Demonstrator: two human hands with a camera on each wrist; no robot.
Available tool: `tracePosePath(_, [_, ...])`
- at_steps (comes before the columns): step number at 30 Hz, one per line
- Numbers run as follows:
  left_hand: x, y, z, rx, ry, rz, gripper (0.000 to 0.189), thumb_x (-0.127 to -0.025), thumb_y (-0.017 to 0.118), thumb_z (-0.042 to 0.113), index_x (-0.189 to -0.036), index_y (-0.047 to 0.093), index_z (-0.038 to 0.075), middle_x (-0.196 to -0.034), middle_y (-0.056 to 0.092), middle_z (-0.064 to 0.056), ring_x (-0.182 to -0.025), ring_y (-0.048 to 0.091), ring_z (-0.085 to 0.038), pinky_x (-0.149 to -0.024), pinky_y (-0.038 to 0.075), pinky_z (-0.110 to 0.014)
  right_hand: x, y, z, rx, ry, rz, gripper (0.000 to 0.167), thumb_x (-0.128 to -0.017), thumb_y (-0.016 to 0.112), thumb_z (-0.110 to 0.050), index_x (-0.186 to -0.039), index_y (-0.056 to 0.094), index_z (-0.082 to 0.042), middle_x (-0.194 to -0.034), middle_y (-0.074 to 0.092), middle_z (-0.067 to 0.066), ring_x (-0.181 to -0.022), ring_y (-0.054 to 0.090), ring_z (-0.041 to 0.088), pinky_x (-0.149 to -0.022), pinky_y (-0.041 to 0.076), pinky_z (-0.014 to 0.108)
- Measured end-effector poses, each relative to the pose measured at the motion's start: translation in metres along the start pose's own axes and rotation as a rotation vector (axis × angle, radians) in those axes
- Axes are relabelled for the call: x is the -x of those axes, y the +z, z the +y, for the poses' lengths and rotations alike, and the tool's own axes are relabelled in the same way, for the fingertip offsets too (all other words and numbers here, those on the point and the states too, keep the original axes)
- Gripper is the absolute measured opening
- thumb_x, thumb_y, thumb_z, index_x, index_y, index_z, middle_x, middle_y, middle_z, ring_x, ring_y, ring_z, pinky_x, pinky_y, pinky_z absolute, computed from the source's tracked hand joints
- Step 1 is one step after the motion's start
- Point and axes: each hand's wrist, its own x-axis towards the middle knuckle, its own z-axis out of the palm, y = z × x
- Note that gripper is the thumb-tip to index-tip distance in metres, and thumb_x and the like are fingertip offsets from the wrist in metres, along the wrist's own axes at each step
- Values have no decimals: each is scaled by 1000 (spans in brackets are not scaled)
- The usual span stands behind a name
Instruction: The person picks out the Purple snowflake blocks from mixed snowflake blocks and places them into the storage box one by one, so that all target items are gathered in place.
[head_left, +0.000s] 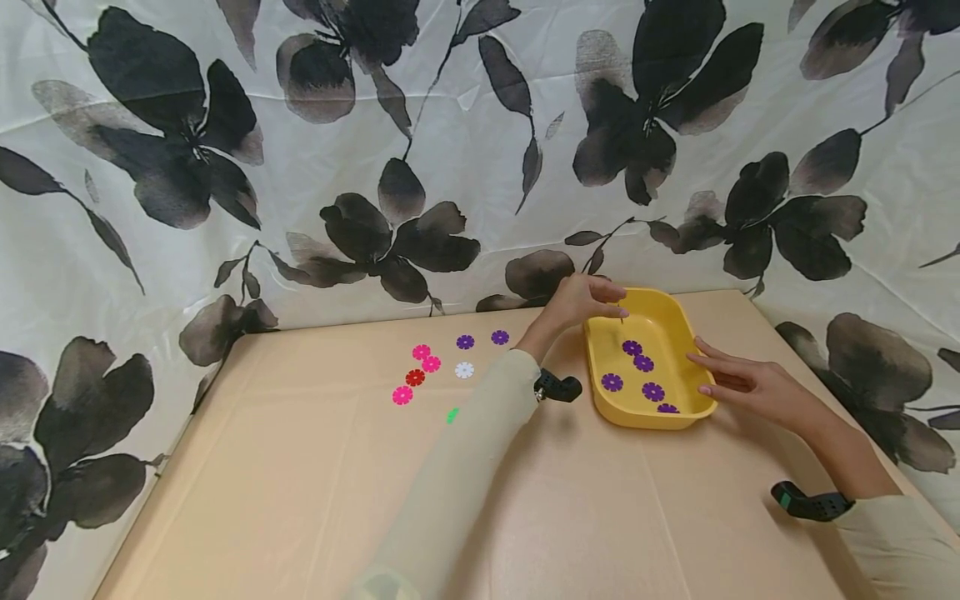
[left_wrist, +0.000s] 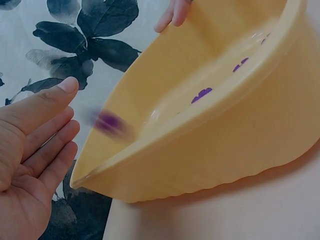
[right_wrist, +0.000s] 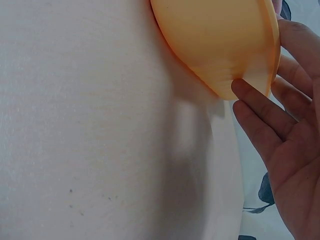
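Over the far left corner of a yellow plastic tray (head_left: 652,417), my left hand (head_left: 581,304) has its fingers extended. In the left wrist view a blurred purple flower-shaped piece (left_wrist: 111,123) is in mid-air, apart from the fingertips and by the tray's rim. Several purple flower pieces (head_left: 643,363) lie on the tray's floor. At the tray's right side, my right hand (head_left: 757,387) touches the rim and outer wall with nearly straight fingers, as the right wrist view also shows.
Left of the tray, pink flower pieces (head_left: 402,395), a red one (head_left: 415,377), a white one (head_left: 464,370), two purple ones (head_left: 500,337) and a green piece (head_left: 452,415) lie on the wooden table (head_left: 262,500). A floral cloth (head_left: 465,125) hangs behind the table edge.
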Motion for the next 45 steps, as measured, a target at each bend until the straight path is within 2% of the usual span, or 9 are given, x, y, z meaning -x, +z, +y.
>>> tracePosePath(4, [4,-3,-2,1,9,-12,38,-84,85,23,-120,76,16,-114,76,4,-108,69,-9,-91,53,-15,0,1,0,-7,-3,-7,64,-97,69,-39,-152,47,-13,-162,31,18,-139,38,55,-101,43,58])
tracePosePath(8, [8,-14,-8,-26,65,-25,38,-85,84,25,-121,76,15,-117,75,3,-109,68,-9,-92,53,-15,-1,1,0,-7,-9,-4,63,-97,69,-37,-151,49,-13,-162,32,19,-139,39,55,-100,43,56])
tracePosePath(12, [14,-34,-20,-41,119,-30,35,-86,83,23,-119,76,12,-115,76,0,-108,70,-11,-93,53,-18,-1,2,-1,11,-9,0,62,-97,70,-37,-150,50,-12,-161,33,20,-137,41,54,-99,43,55])
tracePosePath(15, [22,-53,-31,-51,122,-33,33,-88,82,22,-118,75,10,-115,76,-3,-108,70,-13,-94,53,-20,0,2,-2,23,-7,3,61,-97,70,-37,-150,51,-12,-160,34,21,-137,41,55,-99,43,55])
tracePosePath(24, [66,-118,-78,-126,34,-4,34,-93,76,17,-124,71,2,-123,72,-13,-114,68,-26,-99,55,-34,1,-1,-3,13,-7,-1,61,-98,69,-36,-150,50,-12,-161,32,21,-137,39,56,-101,41,61])
tracePosePath(29, [93,-142,-106,-153,-50,50,32,-93,76,15,-122,72,2,-120,73,-14,-114,68,-29,-100,55,-38,2,1,-3,9,9,-4,63,-98,69,-38,-152,48,-13,-162,31,19,-139,38,55,-102,42,61])
tracePosePath(34, [115,-152,-129,-86,-163,68,34,-92,76,12,-125,71,4,-122,72,-13,-116,66,-29,-102,54,-39,5,4,-1,15,2,2,64,-97,69,-37,-152,48,-12,-161,32,20,-138,40,55,-101,43,59])
tracePosePath(37, [122,-154,-141,-53,-179,72,38,-89,78,7,-126,70,2,-122,72,-13,-114,67,-28,-101,55,-37,5,5,-1,16,-9,7,63,-97,70,-36,-151,49,-12,-161,33,20,-137,41,55,-100,43,57])
tracePosePath(45, [117,-149,-147,-222,-150,98,45,-82,86,10,-123,72,1,-115,72,-13,-103,65,-27,-95,56,-34,2,2,-1,21,-2,-4,63,-98,69,-38,-151,49,-12,-161,33,21,-137,39,56,-101,41,61])
